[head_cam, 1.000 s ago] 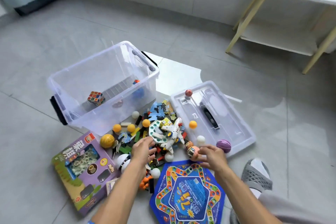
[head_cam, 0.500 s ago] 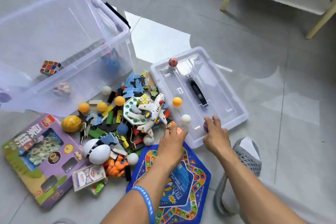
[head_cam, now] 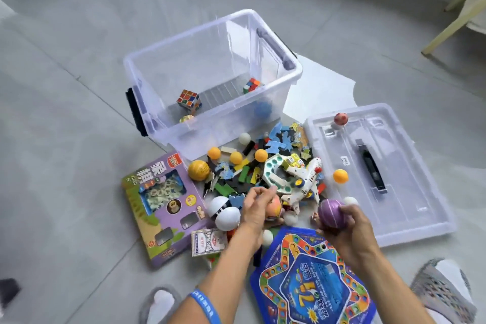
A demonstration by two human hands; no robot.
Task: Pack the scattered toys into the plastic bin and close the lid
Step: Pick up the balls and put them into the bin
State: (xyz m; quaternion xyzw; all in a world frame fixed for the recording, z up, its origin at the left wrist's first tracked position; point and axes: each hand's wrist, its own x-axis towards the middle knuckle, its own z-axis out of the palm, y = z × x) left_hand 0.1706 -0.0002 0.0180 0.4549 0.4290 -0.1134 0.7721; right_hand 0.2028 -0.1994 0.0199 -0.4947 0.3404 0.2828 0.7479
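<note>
Head view shows the right hand [head_cam: 349,229] cupping a purple ball [head_cam: 332,213] and the left hand [head_cam: 259,205] curled round a peach ball [head_cam: 274,206], so both should be lowered gently into the open clear plastic bin [head_cam: 147,68] just beyond the toy pile.

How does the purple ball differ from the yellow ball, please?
The purple ball has pale stripes and is held up in the right hand; the yellow ball is plain with faint print and lies on the floor beside the purple game box. Both are round and look similar in size.
</note>
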